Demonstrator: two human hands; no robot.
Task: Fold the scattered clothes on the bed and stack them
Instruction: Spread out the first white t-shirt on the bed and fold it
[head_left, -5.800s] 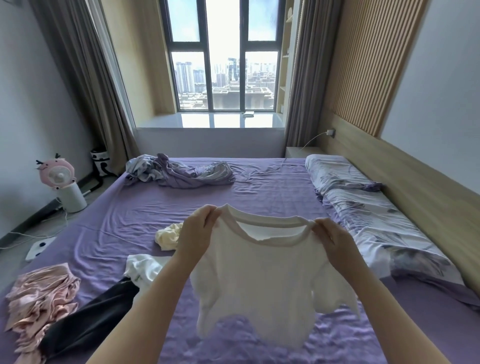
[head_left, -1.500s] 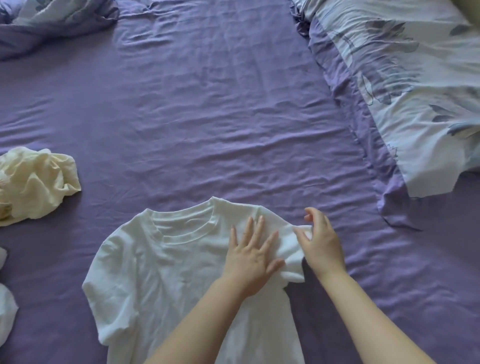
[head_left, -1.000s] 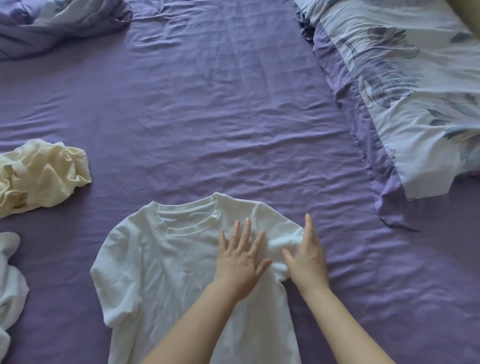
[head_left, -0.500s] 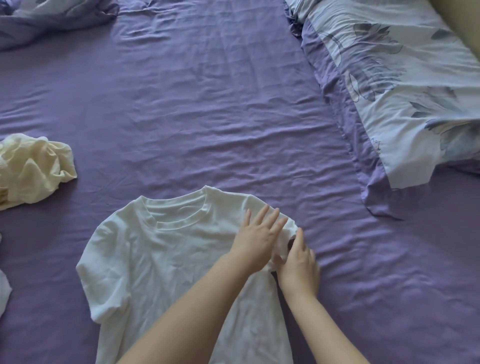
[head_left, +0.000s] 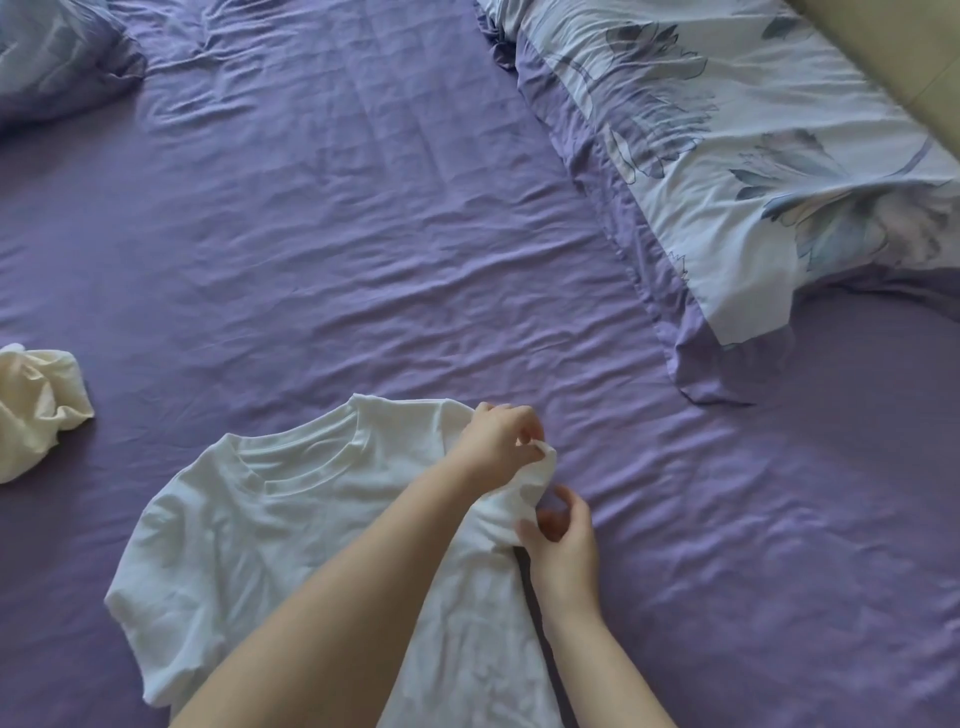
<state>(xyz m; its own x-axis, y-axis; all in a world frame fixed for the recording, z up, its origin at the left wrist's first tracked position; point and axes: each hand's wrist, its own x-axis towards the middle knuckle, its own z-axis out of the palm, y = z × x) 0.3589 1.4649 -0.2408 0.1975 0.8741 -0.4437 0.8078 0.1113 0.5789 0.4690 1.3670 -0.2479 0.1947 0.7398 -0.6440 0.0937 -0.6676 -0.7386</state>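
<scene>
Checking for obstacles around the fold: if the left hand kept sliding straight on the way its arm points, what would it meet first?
Probably only bare purple bedsheet. The left hand, pinching the white T-shirt's sleeve, points up-right; the floral pillow lies farther along, though depth is unclear.

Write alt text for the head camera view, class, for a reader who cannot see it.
A person's left hand pinches the bunched sleeve of a white cotton T-shirt lying flat on a wrinkled purple bedsheet, while the right hand grips the cloth just below. A crumpled cream garment lies at the left edge, and a floral pale-blue pillow lies at upper right.
</scene>
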